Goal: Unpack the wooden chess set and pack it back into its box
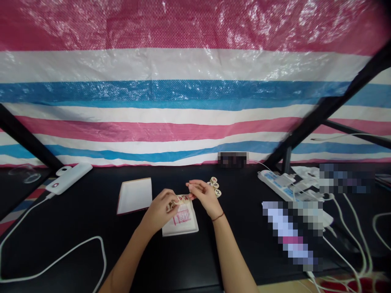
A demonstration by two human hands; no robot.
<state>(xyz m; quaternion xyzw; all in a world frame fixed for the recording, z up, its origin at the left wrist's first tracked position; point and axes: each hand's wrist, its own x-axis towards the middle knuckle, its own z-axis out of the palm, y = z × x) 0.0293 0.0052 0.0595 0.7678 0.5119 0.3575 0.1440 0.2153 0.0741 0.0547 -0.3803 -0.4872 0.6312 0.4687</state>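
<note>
The pieces [184, 198] sit in the top of the white box [183, 232], low in the middle of the frame. The left hand [166, 207] bends over them, the right hand [205, 195] beside; I can't tell if either grips one. A bump from the left fingers could knock pieces out of line. The right wrist could brush the loose pile [215, 186] just behind it. The lid [135, 196] lies to the left.
</note>
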